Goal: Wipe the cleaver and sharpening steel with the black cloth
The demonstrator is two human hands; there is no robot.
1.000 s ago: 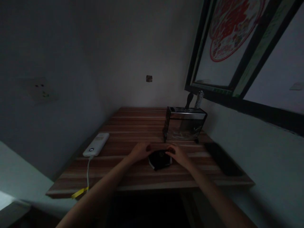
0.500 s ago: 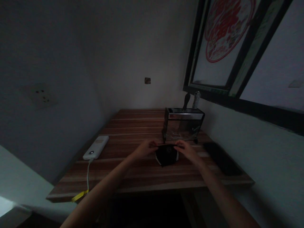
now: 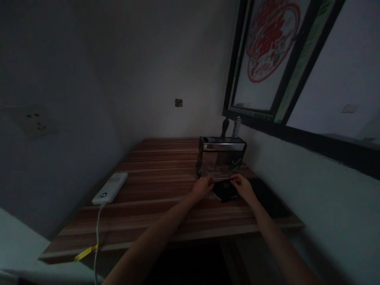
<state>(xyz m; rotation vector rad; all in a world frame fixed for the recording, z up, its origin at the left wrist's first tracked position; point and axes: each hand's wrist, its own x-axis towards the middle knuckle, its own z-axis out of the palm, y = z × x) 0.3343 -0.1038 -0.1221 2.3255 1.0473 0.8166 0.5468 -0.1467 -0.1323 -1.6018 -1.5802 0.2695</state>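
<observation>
Both hands are at a small black pouch-like thing (image 3: 225,190), wide along its far edge and narrowing towards me, with a pale strip along its lower side. My left hand (image 3: 203,186) pinches its far left corner, fingers closed. At the far right corner, my right hand (image 3: 242,187) is closed in the same kind of pinch. The thing is low over the wooden table (image 3: 166,202), just in front of a shiny dark box (image 3: 222,156). In this dim light I cannot tell whether it touches the tabletop.
Two upright handles, one black (image 3: 225,127) and one pale (image 3: 236,126), rise from the box. A flat black slab (image 3: 268,198) lies to the right. At left is a white power bank (image 3: 111,188) with a cable (image 3: 97,225) and yellow tag (image 3: 85,253). Walls stand close around.
Both hands have carried the black pouch-like thing to the right, closer to the flat black slab. The view has turned slightly right.
</observation>
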